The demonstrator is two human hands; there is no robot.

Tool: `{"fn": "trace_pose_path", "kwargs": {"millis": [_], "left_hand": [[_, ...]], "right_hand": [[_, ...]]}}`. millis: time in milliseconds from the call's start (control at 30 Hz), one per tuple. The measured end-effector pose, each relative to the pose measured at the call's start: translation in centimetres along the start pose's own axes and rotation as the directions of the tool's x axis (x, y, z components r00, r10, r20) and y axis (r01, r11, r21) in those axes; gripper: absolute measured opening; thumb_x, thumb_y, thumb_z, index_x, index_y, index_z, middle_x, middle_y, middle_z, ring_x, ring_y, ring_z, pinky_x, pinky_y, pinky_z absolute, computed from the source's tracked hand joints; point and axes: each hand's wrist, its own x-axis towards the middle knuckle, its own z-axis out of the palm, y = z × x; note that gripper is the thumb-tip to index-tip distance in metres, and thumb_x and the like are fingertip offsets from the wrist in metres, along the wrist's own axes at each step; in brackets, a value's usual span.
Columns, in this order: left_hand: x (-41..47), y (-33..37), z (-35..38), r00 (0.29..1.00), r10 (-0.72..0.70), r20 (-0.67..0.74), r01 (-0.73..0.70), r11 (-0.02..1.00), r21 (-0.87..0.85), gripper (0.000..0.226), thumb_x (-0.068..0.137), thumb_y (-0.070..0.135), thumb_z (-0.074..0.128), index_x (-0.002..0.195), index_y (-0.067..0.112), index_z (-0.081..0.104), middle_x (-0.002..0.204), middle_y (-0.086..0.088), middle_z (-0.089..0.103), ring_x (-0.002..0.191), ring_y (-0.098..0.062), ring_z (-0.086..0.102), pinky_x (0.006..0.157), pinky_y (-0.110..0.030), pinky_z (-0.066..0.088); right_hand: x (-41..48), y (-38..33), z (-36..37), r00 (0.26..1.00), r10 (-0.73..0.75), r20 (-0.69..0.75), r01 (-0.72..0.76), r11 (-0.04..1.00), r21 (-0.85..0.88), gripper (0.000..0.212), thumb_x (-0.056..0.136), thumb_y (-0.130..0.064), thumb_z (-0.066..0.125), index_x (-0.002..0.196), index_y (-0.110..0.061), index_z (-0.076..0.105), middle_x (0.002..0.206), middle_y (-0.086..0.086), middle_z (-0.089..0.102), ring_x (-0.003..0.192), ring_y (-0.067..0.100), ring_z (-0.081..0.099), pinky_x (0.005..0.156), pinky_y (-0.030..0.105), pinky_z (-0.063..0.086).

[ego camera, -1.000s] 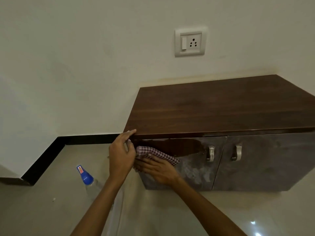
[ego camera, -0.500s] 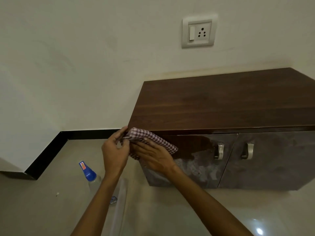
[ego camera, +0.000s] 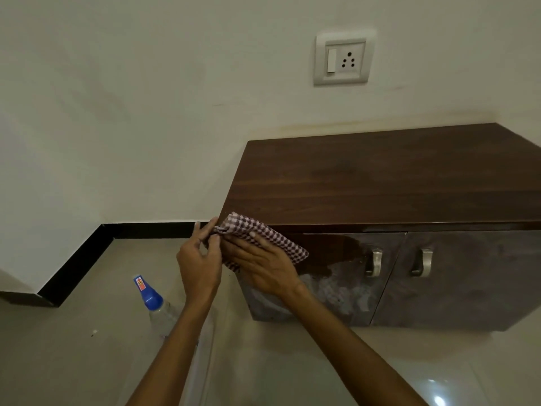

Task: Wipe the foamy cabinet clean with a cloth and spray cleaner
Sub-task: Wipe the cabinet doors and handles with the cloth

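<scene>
A low cabinet with a dark wood top stands against the wall. White foam smears the lower part of its left door; the upper part of that door shines wet and dark. A checked maroon-and-white cloth lies over the cabinet's top left front corner. My right hand presses flat on the cloth against the left door. My left hand pinches the cloth's left corner between thumb and fingers. A clear spray bottle with a blue cap stands on the floor left of my left forearm.
Two metal handles sit where the two doors meet. A white socket plate is on the wall above the cabinet. Black skirting runs along the wall base. The tiled floor spreads to the left and in front.
The cloth and both hands rose from the middle of the left door to the cabinet's top left corner. My left hand moved from the cabinet edge to pinching the cloth.
</scene>
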Motion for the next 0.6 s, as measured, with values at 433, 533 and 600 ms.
{"fn": "trace_pose_path", "kwargs": {"millis": [433, 533, 600], "left_hand": [[-1.6, -0.2, 1.4, 0.991, 0.124, 0.056, -0.130, 0.987, 0.097, 0.056, 0.085, 0.027, 0.042, 0.138, 0.010, 0.036, 0.145, -0.008, 0.039, 0.132, -0.010, 0.032, 0.109, -0.028, 0.027], [-1.3, -0.3, 1.3, 0.990, 0.136, 0.026, -0.138, 0.988, 0.076, 0.045, 0.091, 0.018, 0.045, 0.135, 0.008, 0.041, 0.140, -0.009, 0.046, 0.125, -0.009, 0.039, 0.103, -0.024, 0.032], [-1.2, -0.4, 1.2, 0.989, 0.144, 0.019, -0.145, 0.987, 0.063, 0.041, 0.093, 0.017, 0.044, 0.134, 0.010, 0.043, 0.137, -0.007, 0.049, 0.125, -0.014, 0.044, 0.101, -0.023, 0.036]], "right_hand": [[-3.3, 0.0, 0.0, 0.909, 0.411, -0.071, -0.398, 0.905, 0.150, 0.063, 0.095, -0.035, 0.026, 0.149, -0.020, -0.002, 0.156, -0.004, -0.015, 0.144, 0.013, -0.011, 0.116, 0.041, -0.013], [-4.0, 0.6, 0.5, 0.982, 0.180, -0.057, -0.170, 0.973, 0.154, 0.068, 0.088, -0.029, 0.043, 0.148, -0.024, 0.013, 0.157, -0.009, -0.008, 0.144, 0.006, 0.000, 0.117, 0.035, -0.008], [-5.6, 0.8, 0.4, 0.904, 0.416, -0.103, -0.400, 0.905, 0.146, 0.064, 0.089, -0.035, 0.042, 0.148, -0.027, 0.017, 0.157, -0.012, 0.000, 0.144, 0.005, 0.006, 0.117, 0.036, -0.004]]}}
